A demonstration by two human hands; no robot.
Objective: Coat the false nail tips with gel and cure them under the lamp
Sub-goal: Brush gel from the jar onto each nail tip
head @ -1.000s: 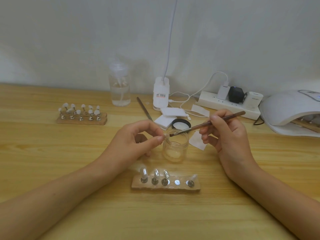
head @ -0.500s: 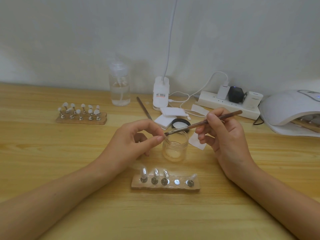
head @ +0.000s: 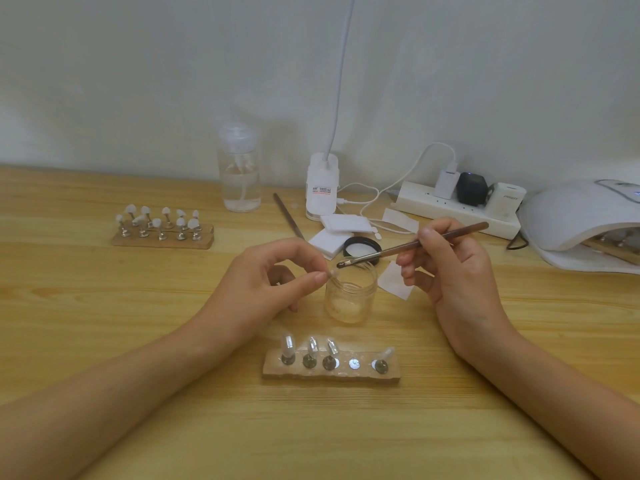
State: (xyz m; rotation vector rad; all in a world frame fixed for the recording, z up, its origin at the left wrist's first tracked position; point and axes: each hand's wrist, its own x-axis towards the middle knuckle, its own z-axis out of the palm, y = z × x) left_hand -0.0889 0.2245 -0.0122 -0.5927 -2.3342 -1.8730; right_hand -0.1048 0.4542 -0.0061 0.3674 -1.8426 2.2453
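Note:
My left hand (head: 266, 278) pinches a small clear nail tip (head: 333, 272) between thumb and forefinger, just over the rim of the open gel jar (head: 350, 296). My right hand (head: 450, 268) grips a brown brush (head: 415, 244), whose bristles touch or nearly touch that tip. In front of me lies a wooden holder (head: 330, 370) with several clear tips on metal stands and one bare stand. A second wooden holder (head: 162, 233) with several white tips sits at the left. The white curing lamp (head: 581, 220) stands at the far right.
Behind the jar lie its black lid (head: 362, 246), white pads (head: 337, 230), a paper wipe (head: 394, 281) and a metal file (head: 289, 216). A clear pump bottle (head: 239, 168), a white clip lamp base (head: 322, 187) and a power strip (head: 457, 206) line the wall.
My right hand has shifted left and slightly up, bringing the brush tip from over the jar to the nail tip. My left hand has stayed almost still.

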